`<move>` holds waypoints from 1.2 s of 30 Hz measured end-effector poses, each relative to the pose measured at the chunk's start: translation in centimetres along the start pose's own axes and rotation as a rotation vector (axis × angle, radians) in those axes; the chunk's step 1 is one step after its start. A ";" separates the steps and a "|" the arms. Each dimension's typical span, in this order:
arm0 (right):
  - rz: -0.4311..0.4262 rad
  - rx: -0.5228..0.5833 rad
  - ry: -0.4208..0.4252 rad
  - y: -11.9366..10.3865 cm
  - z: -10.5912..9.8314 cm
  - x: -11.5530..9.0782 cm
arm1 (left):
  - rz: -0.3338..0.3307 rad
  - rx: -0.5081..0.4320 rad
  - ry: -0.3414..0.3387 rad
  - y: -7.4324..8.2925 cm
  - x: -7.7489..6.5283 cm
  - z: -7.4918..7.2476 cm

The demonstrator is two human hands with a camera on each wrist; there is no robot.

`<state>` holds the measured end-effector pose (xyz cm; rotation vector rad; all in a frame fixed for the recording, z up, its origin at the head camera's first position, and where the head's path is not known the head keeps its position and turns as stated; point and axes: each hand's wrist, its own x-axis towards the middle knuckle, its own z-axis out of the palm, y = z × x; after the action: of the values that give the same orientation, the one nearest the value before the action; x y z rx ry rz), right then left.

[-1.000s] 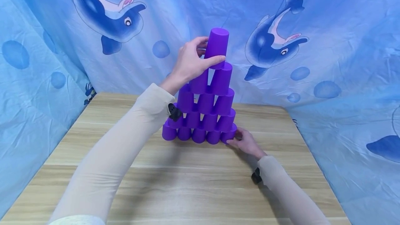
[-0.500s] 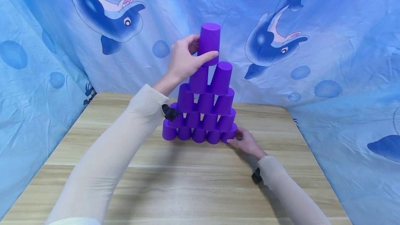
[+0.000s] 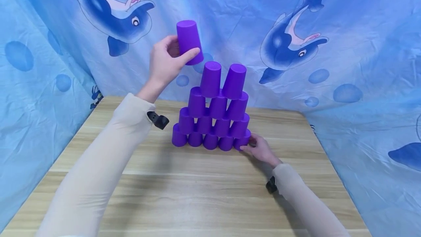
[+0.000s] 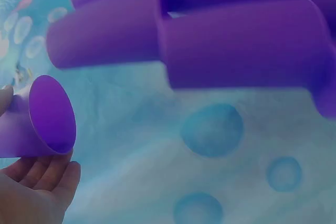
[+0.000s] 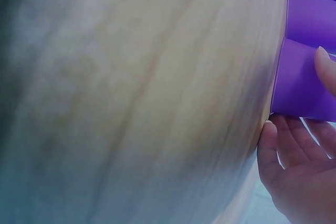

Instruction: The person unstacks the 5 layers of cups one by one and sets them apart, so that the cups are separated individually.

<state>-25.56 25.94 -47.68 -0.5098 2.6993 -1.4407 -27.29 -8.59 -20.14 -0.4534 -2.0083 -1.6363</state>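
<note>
My left hand [image 3: 166, 59] grips a purple cup [image 3: 189, 41], upside down and slightly tilted, up in the air left of the stack's top. In the left wrist view that cup's open mouth [image 4: 52, 114] shows, with fingers below it. Purple cups stand upside down in a stepped stack, with two cups, such as the right one [image 3: 235, 81], in its top row. Low at the right, my right hand [image 3: 260, 150] holds the end cup [image 3: 241, 142] of the bottom row. The right wrist view shows the thumb on that cup [image 5: 299, 85] and the fingers along its side.
The stack stands on a wood-grain table [image 3: 204, 193] towards its back edge. Behind and beside the table hangs a blue curtain [image 3: 227, 17] printed with dolphins and bubbles. Each wrist wears a black strap device, such as the left one [image 3: 159, 120].
My left hand has lifted the top cup off the stack and carried it left and slightly up, uncovering the two cups beneath. My right hand has stayed at the bottom right cup.
</note>
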 end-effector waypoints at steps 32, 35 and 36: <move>0.076 -0.013 0.014 -0.1 -0.7 3.2 | -0.397 0.218 0.006 -17.6 -2.0 -8.3; 0.086 -0.006 0.015 -0.2 -0.5 3.0 | -0.418 0.257 0.004 -18.8 -2.8 -9.6; 0.083 -0.004 0.012 -0.2 -0.5 3.0 | -0.425 0.276 0.006 -19.2 -3.0 -10.0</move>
<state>-28.40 25.30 -46.87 -0.3850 2.6985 -1.4227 -33.65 -22.41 -35.86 0.0877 -2.3984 -1.5445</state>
